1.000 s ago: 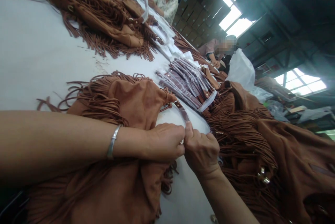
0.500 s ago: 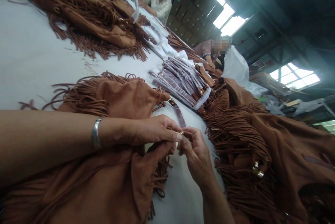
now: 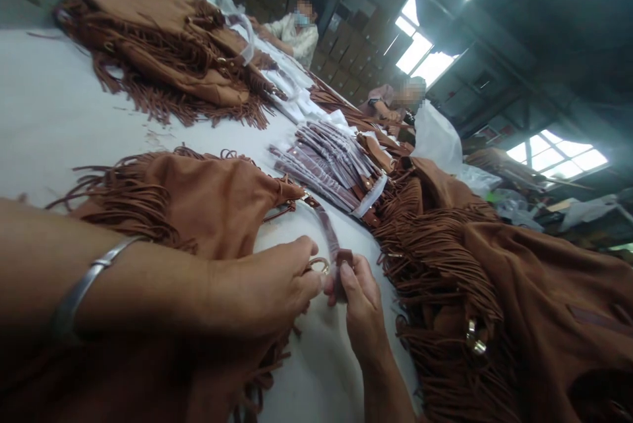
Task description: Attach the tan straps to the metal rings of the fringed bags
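Observation:
My left hand, a silver bangle on its wrist, pinches a gold metal ring just beside the strap end. Between the thumb and fingers of my right hand is the brown leather end of a bag strap, which is wrapped in clear film. The strap's far end joins gold hardware on a brown suede fringed bag lying on the white table. My left forearm covers part of this bag. A small gap shows between ring and strap end.
Wrapped straps lie in a bundle beyond my hands. Fringed bags are heaped on the right, and another pile sits at the far left. A masked person and a second person are across the table.
My hands, close together before, have drawn slightly apart. The gold ring and strap end now show clearly between them. My left forearm has swung lower and nearer, and the view has shifted a little.

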`<control>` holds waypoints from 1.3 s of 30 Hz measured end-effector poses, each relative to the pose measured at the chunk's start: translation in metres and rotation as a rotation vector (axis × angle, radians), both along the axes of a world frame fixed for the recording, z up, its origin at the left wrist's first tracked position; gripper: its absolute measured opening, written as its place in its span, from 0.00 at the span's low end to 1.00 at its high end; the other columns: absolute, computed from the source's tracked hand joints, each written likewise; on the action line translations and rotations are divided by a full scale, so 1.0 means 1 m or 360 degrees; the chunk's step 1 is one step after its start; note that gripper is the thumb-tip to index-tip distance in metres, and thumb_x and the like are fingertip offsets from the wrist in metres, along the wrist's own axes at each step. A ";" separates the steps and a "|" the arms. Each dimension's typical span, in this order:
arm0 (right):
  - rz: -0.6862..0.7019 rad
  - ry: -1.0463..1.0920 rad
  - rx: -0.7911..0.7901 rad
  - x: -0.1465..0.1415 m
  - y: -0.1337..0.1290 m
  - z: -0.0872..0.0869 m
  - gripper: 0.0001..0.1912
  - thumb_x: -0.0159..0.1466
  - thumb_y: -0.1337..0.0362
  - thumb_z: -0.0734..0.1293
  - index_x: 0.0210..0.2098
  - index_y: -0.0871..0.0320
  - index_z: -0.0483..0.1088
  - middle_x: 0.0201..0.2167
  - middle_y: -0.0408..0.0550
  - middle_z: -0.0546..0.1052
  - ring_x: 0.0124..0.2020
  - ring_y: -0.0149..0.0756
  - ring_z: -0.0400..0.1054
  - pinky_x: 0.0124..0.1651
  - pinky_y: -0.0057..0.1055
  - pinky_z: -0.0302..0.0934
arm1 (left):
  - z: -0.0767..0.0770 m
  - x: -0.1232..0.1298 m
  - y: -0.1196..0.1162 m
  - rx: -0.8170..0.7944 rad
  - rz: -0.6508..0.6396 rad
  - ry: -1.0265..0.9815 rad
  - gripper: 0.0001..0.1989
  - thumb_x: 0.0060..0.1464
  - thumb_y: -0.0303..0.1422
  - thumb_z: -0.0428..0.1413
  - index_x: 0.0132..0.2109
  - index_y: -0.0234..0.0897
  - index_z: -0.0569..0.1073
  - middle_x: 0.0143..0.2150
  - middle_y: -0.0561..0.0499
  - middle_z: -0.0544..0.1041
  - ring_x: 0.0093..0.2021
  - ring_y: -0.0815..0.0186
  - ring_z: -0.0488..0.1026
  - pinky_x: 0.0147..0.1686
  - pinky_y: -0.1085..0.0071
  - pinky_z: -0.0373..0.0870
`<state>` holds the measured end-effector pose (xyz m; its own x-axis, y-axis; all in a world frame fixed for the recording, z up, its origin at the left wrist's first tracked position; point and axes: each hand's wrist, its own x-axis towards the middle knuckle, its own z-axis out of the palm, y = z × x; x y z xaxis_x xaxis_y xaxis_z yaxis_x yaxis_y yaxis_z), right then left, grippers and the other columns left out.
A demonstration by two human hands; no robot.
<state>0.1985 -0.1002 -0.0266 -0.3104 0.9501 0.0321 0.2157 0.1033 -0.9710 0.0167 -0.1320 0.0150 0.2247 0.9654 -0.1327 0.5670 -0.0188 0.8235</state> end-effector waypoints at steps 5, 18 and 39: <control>0.0003 0.0430 -0.0241 0.012 -0.002 -0.002 0.07 0.64 0.61 0.61 0.37 0.59 0.65 0.21 0.39 0.68 0.22 0.26 0.57 0.24 0.21 0.52 | -0.018 -0.002 -0.007 -0.0199 0.0108 -0.0207 0.13 0.52 0.39 0.46 0.42 0.37 0.64 0.25 0.56 0.66 0.24 0.69 0.62 0.22 0.76 0.59; 0.0437 0.0395 -0.0516 0.012 -0.022 0.014 0.14 0.61 0.58 0.64 0.25 0.62 0.69 0.18 0.41 0.64 0.21 0.26 0.55 0.24 0.24 0.49 | -0.027 -0.003 -0.003 -0.0030 0.0008 -0.0619 0.08 0.50 0.30 0.48 0.36 0.32 0.70 0.22 0.58 0.63 0.22 0.74 0.57 0.20 0.78 0.54; 0.0409 0.0329 -0.0677 0.010 -0.015 0.015 0.09 0.61 0.63 0.63 0.33 0.63 0.72 0.28 0.47 0.69 0.25 0.29 0.60 0.27 0.24 0.55 | -0.037 -0.007 0.008 -0.0298 -0.0140 -0.0855 0.13 0.52 0.35 0.49 0.41 0.31 0.69 0.24 0.56 0.66 0.23 0.73 0.60 0.22 0.77 0.58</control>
